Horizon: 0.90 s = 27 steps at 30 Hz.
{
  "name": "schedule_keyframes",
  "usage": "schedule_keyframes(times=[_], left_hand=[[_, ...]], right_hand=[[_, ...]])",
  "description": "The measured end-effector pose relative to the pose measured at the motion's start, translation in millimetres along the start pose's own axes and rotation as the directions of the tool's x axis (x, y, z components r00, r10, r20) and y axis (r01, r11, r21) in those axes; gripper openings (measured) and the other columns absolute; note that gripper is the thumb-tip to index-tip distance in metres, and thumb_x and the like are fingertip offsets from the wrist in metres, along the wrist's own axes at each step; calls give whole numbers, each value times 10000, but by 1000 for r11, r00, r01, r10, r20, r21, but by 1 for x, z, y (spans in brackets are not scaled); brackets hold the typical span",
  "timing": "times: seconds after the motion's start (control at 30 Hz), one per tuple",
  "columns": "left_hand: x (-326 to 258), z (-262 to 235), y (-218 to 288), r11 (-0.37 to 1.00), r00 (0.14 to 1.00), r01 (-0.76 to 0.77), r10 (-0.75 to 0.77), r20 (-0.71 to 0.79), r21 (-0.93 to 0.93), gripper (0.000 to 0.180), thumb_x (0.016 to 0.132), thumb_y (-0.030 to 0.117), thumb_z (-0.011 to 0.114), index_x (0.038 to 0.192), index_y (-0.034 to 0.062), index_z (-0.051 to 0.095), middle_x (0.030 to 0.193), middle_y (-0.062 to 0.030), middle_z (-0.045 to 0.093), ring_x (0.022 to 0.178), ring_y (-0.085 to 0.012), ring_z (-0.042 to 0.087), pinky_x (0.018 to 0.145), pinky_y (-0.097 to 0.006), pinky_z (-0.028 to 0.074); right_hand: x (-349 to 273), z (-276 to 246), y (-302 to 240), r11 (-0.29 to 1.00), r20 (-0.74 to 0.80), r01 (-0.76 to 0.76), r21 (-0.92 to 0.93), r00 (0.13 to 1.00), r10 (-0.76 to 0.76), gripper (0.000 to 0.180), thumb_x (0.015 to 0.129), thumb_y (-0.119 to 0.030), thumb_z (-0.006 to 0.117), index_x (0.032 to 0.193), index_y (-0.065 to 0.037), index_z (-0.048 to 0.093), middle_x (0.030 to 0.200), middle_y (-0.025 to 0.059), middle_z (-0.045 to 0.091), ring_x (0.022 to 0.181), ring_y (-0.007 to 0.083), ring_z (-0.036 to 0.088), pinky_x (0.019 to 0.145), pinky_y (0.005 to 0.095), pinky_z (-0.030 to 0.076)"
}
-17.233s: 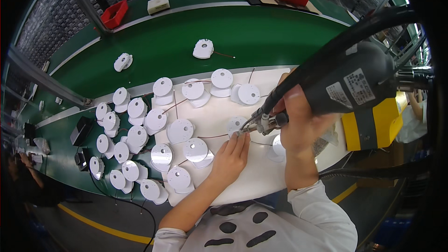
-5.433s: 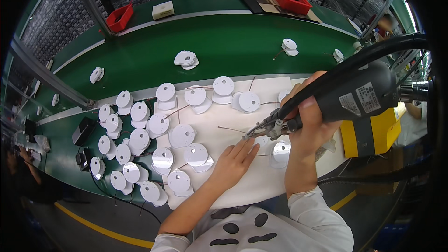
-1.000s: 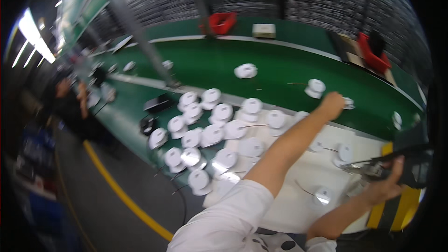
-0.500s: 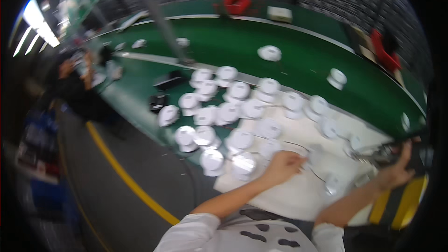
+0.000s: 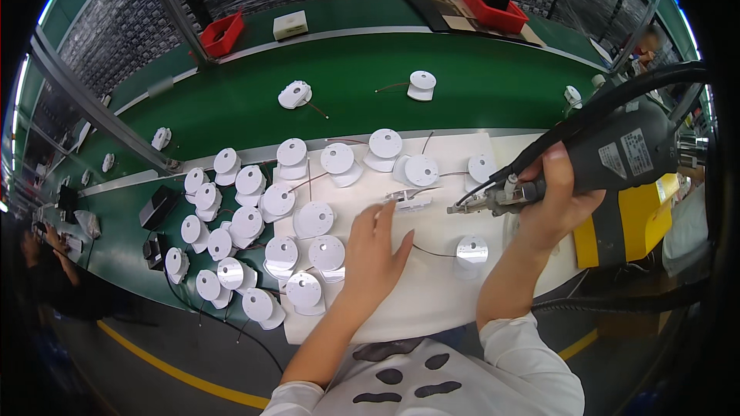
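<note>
My right hand (image 5: pixel 556 202) is wrapped around a dark grey power screwdriver (image 5: pixel 634 146) with a metal nozzle (image 5: pixel 493 199) pointing left and a thick black hose curving over it. Just left of the nozzle tip lies a small white fixture part (image 5: pixel 413 201) on the pale work mat (image 5: pixel 401 300). My left hand (image 5: pixel 371 253) rests flat beside that part, fingers stretched, thumb apart, fingertips at its left edge. A round white fixture (image 5: pixel 472 253) with a thin wire sits below the nozzle, and another white fixture (image 5: pixel 479 169) stands behind it.
Several round white fixtures (image 5: pixel 248 223) crowd the left of the mat and the green bench. Beyond runs a green conveyor belt (image 5: pixel 354 100) carrying a few more. A yellow and black holder (image 5: pixel 628 223) stands at right. Red bins (image 5: pixel 495 9) sit at the back; a co-worker (image 5: pixel 50 250) is far left.
The view has swung toward the right. My right hand, earlier stretched toward the tool at the right, now grips the screwdriver over the mat. My left hand has shifted to the small white part.
</note>
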State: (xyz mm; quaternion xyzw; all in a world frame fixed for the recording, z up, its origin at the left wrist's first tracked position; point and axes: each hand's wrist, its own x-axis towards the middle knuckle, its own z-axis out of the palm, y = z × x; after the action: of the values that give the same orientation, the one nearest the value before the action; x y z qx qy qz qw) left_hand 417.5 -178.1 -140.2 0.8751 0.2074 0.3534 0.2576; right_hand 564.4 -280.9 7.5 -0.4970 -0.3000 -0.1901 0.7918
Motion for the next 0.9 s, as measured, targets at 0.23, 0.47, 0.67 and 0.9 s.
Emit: schedule_keyframes(times=[0.23, 0.47, 0.67, 0.9], left_hand=[[41, 21, 5, 976, 975, -205, 197, 103, 75, 462, 741, 75, 767, 1183, 30, 641, 1022, -117, 645, 934, -268, 595, 757, -396, 517], [-11, 6, -15, 935, 872, -355, 327, 364, 11, 355, 743, -9, 661, 1098, 4, 672, 1010, -103, 648, 910, -277, 601, 765, -409, 518], [-35, -19, -1, 971, 951, -239, 229, 208, 21, 371, 701, 110, 734, 1055, 19, 669, 1054, -116, 645, 925, -310, 598, 749, -429, 478], [-21, 17, -8, 945, 981, -193, 177, 82, 265, 472, 724, 199, 809, 1120, -2, 647, 1132, -157, 632, 982, -333, 586, 775, -428, 470]], right_hand=[[3, -2, 1, 1000, -24, 15, 12, 1000, -15, 195, 825, -41, 692, 998, 11, 616, 798, 69, 647, 519, 92, 579, 482, 207, 454], [3, -7, 2, 1000, 17, -11, 22, 1000, 11, 245, 809, -12, 703, 1032, 11, 605, 804, 66, 640, 540, 84, 585, 489, 206, 470], [-4, 0, 4, 999, -39, -36, 7, 999, 36, 302, 784, 4, 720, 1056, 15, 589, 870, 74, 653, 554, 90, 602, 488, 211, 491], [-12, 6, -2, 995, 33, -102, 10, 994, 101, 301, 785, 2, 722, 1052, 22, 585, 898, 72, 648, 554, 92, 604, 485, 215, 495]])
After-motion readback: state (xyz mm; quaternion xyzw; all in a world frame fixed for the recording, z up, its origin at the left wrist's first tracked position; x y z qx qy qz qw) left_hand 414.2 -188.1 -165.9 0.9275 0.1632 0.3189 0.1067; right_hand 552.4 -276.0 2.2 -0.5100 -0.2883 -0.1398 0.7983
